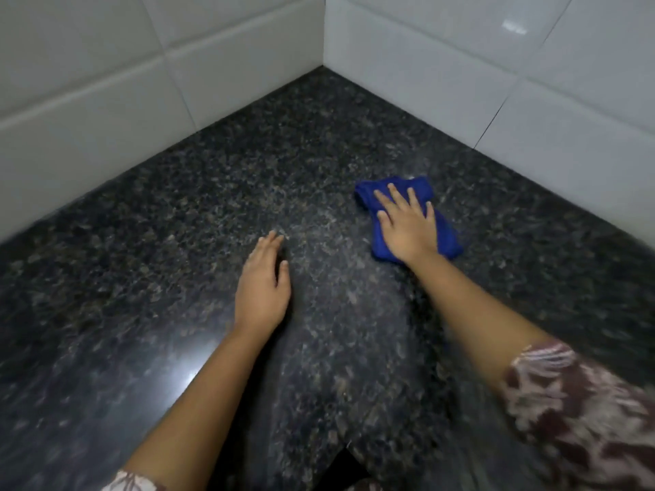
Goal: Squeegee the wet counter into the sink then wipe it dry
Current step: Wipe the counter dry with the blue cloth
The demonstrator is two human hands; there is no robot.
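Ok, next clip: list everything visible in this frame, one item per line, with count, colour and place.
counter: one, dark speckled stone, fills the lower frame and runs into a corner
wall tiles: two tiled walls, white, behind the counter, meeting at the top centre
cloth: one, blue, bunched on the counter right of centre, under the right hand
sleeves: two, maroon and white pattern, bottom right and bottom left edge
left hand: one, flat on the bare counter at centre, holding nothing
right hand: one, palm down with fingers spread, pressing on the cloth
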